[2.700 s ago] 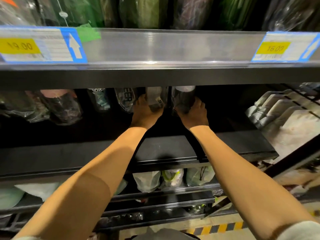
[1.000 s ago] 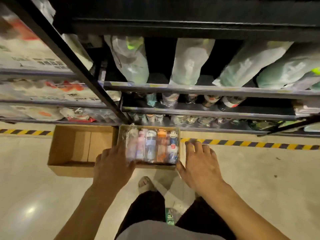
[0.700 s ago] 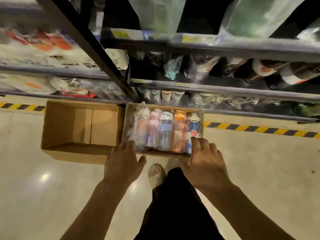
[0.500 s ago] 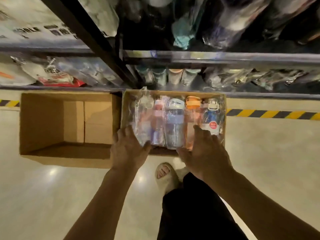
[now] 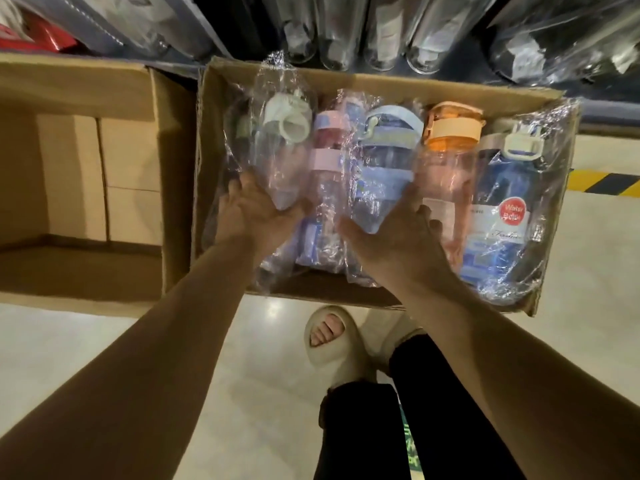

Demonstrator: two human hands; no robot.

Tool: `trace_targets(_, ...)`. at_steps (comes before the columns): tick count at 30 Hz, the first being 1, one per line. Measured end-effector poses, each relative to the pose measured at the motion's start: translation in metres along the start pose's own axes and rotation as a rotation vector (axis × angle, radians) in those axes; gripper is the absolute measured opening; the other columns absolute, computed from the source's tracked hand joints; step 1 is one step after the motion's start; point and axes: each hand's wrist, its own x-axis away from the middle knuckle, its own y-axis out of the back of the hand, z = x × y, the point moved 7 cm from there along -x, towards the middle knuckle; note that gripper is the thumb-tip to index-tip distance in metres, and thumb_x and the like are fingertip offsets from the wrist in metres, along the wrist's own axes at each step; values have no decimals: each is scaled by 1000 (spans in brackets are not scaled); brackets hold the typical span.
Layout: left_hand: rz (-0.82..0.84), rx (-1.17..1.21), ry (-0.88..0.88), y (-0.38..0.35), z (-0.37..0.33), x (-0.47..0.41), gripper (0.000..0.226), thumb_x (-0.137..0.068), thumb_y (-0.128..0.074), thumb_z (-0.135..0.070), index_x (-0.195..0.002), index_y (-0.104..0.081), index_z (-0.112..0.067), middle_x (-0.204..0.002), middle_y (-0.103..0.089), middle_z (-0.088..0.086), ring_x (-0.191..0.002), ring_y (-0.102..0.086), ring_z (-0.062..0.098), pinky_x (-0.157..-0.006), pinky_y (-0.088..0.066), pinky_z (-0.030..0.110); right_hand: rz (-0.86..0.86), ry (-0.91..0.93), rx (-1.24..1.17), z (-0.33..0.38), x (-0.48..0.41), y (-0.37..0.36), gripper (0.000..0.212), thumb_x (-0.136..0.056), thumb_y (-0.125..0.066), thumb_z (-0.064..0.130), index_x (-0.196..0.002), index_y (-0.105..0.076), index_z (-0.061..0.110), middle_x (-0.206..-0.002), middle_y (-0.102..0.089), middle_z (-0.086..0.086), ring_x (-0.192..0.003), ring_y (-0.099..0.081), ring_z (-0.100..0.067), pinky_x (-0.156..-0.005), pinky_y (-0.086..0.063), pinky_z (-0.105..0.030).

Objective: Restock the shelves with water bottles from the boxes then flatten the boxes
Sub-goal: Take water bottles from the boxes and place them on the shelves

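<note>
- My left grip [image 5: 254, 216] is closed round the bottom end of the white-lidded bottle [image 5: 282, 147], thumb on one side and fingers on the other, over its plastic wrap.
- My right grip [image 5: 391, 244] is wrapped the same way round the base of the blue-lidded bottle [image 5: 384, 150], thumb to its left and fingers [image 5: 427, 216] to its right.
- Both bottles lie in the open cardboard box [image 5: 207, 140] on the floor [image 5: 104, 358], lids pointing away from me. The white-lidded one is at the left end of the row and the blue-lidded one is in the middle.
- The pink bottle [image 5: 327, 157] lies between them. To the right of my right grip come the orange bottle [image 5: 450, 143] and then the dark blue bottle [image 5: 498, 244].
- A round red sticker [image 5: 512, 212] on the dark blue bottle reads "Water Bottle". I cannot make out the cursive word beneath it.
- Every bottle has a see-through body and sits in crinkled clear wrap.
- A second cardboard box [image 5: 86, 98], also open, touches the first on its left.
- Glass bottles [image 5: 346, 32] stand on the shelf [image 5: 613, 112] just beyond the boxes.
- Yellow-and-black tape [image 5: 602, 181] runs along the floor at the right.
- My pale sandal [image 5: 332, 355] is just on my side of the box.
</note>
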Motion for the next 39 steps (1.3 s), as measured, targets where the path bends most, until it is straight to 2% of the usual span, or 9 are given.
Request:
trace_targets(8,103,235,105,6,13,-30,114,-55,-89,-70,-150,-41,-28,-147,-52,0,-138,-49,24,-113,-47,42,-54,-58,-48,-9,-24,-9,125,-72,-80,69,-158,-13,8,-154,-25,-10,-144,-23,-35,-118,-26,-45)
trace_targets(12,126,426,101,6,14,-21,58,-67,-94,-40,-114,-63,-31,-97,-76,-22,-95,-69,-10,-83,-52,8,-83,-37,-75,-9,-23,-15,122,-71,-82,67,-155,-17,9,-142,-29,-5,-133,-30,-27,-110,-28,-35)
trace_targets(16,178,590,82,9,8,-4,111,-42,-94,-46,-141,-53,-19,-131,-68,-3,-123,-63,14,-111,-47,35,-85,-34,-290,-9,-20,-23,96,-71,-90,47,-137,-24,24,-128,-47,5,-116,-50,-15,-96,-42,-23)
trace_targets(20,111,512,60,15,-2,22,97,-48,-93,-50,-131,-53,-20,-113,-67,-12,-102,-64,3,-82,-50,17,-77,-40,-392,-12,-12,-16,76,-74,-87,37,-120,-26,31,-110,-59,7,-94,-63,-11,-67,-51,-22)
trace_targets(22,84,581,42,18,-9,35,96,-48,-95,-44,-131,-55,-16,-115,-71,-7,-103,-69,9,-90,-56,26,-80,-6,-417,-12,0,-6,73,-75,-86,36,-120,-29,33,-106,-59,12,-91,-62,-5,-56,-48,-13)
trace_targets(28,-29,720,22,56,-25,100,76,-69,-92,-14,-135,-53,-21,-115,-68,-12,-91,-66,-9,-72,-54,12,-94,48,-390,-8,55,52,74,-72,-89,45,-121,-34,39,-102,-57,21,-90,-59,3,-60,-46,-14)
trace_targets(32,2,858,27,101,-46,167,81,-69,-90,-3,-139,-50,-6,-131,-66,4,-118,-67,11,-101,-57,37,-144,86,-388,6,113,111,75,-67,-88,50,-124,-41,36,-104,-59,22,-89,-60,10,-66,-42,-16)
trace_targets(35,9,825,-27,146,-71,229,88,-62,-97,-26,-136,-51,-15,-130,-65,0,-120,-65,19,-102,-54,52,-150,158,-413,28,167,164,73,-63,-85,46,-128,-56,28,-107,-69,18,-92,-70,-4,-72,-59,-27)
trace_targets(39,-35,750,-105,215,-108,312,103,-47,-88,-56,-138,-49,-27,-128,-62,-5,-119,-64,19,-97,-57,51,-180,235,-551,51,252,239,70,-75,-89,14,-129,-47,28,-97,-69,27,-85,-72,-2,-62,-53,-14)
